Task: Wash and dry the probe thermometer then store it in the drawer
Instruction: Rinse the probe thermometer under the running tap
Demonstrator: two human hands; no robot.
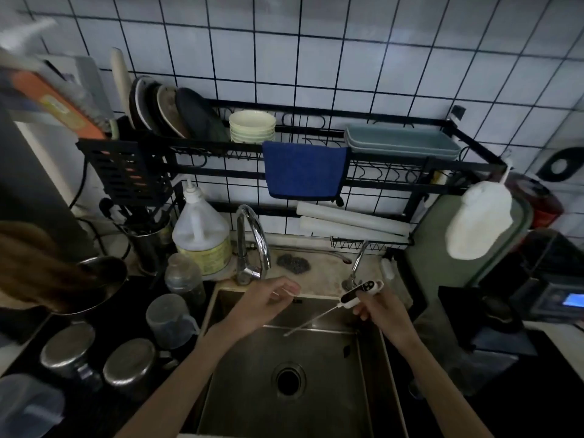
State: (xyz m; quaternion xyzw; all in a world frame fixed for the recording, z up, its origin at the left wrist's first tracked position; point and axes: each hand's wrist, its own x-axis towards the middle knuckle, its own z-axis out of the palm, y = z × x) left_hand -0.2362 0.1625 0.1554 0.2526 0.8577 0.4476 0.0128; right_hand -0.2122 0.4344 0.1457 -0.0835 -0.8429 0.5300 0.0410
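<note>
My right hand (384,311) grips the white and black body of the probe thermometer (360,291) over the steel sink (366,374). Its thin metal probe points down and left, with the tip above the basin. My left hand (268,300) hovers just below the chrome tap (252,245), fingers loosely curled, holding nothing that I can make out. No water is visible running. A blue cloth (303,170) hangs from the black dish rack (410,181) above the sink. No drawer is in view.
A big soap jug (202,229) and a bottle stand left of the tap. Steel pots, lids and a measuring jug crowd the left counter. A second small tap (358,262) and a scourer (292,263) sit behind the sink. A white bottle hangs at the right.
</note>
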